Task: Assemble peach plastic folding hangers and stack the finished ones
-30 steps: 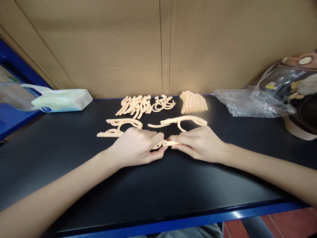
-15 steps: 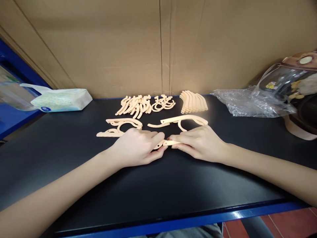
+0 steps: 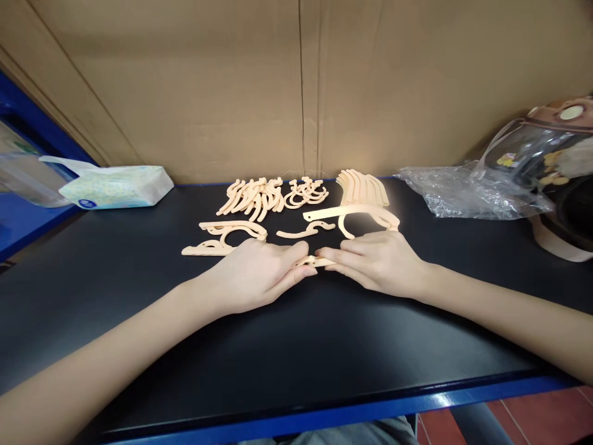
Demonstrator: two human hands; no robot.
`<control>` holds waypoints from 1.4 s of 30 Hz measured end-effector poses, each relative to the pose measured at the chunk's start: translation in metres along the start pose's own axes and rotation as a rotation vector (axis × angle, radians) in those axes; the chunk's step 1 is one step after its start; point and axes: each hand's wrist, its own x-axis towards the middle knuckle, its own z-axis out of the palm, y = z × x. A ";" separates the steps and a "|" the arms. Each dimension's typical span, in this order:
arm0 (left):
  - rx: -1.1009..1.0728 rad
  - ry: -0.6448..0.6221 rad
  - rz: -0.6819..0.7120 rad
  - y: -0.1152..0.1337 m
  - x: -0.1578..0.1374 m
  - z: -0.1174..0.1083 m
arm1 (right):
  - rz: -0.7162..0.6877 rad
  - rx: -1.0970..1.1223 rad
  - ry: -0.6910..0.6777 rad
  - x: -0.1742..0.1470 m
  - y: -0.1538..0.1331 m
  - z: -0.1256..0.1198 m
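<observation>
My left hand (image 3: 264,275) is closed, thumb and fingers pinching one side of a peach plastic folding hanger (image 3: 319,262) at a small joint. My right hand (image 3: 380,262) is closed on the other side of it. From my right fingers, the hanger's long arm and hook rise and lean left; the gripped parts are mostly hidden. Just beyond my left hand lies a folded hanger (image 3: 241,225), partly covered by that hand. A single curved hanger piece (image 3: 301,233) lies on the black table (image 3: 296,352) between them.
Behind are a pile of curved pieces (image 3: 252,198), a pile of hooks (image 3: 306,193) and a neat row of hanger arms (image 3: 364,187). A tissue pack (image 3: 118,186) stands left. A clear plastic bag (image 3: 477,191) and a transparent bag with brown trim (image 3: 567,142) sit right.
The long arm and hook in my right hand have shifted right and slightly up, uncovering more of the loose curved piece. The pinched joint has turned, and my hands stay close together.
</observation>
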 end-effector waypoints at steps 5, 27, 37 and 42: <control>0.083 0.015 0.018 -0.001 0.000 0.002 | 0.008 0.039 -0.011 0.000 0.000 0.000; 0.236 0.011 0.062 -0.003 0.002 0.008 | 0.074 0.149 -0.021 0.001 -0.004 -0.001; 0.362 0.129 0.163 -0.003 0.004 0.010 | 0.090 0.241 -0.132 0.000 -0.004 -0.003; 0.505 0.220 0.214 -0.001 0.004 0.009 | 0.123 0.348 -0.166 0.000 -0.003 -0.005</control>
